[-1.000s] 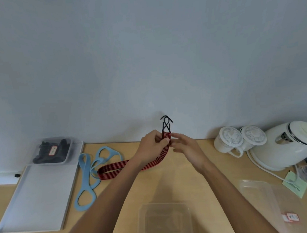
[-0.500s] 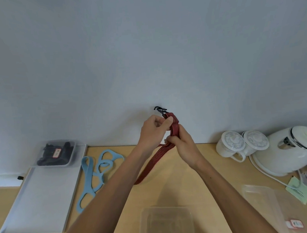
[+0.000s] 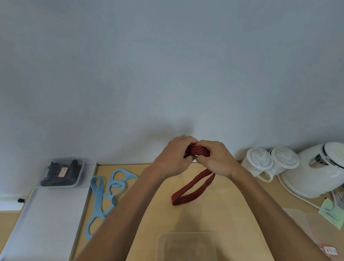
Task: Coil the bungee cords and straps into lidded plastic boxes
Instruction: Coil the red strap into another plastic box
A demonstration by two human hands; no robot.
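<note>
A red-and-black striped bungee cord is gathered in folds between both hands above the wooden table. My left hand and my right hand each grip the bundled part, knuckles nearly touching. A loose loop of the cord hangs down and lies on the table under my right wrist. Its black hooks are hidden inside the hands. An open clear plastic box stands empty at the near edge. A clear lid lies to its right.
A light-blue strap lies left of centre beside a white tray. A lidded clear box with black straps sits at the tray's far end. Two white cups, a white kettle and a green note crowd the right.
Both hands dropped from in front of the wall toward the table. The cord went from one long trailing length to a shorter bundle in the hands, with a loop lying on the table. The hooks went out of sight.
</note>
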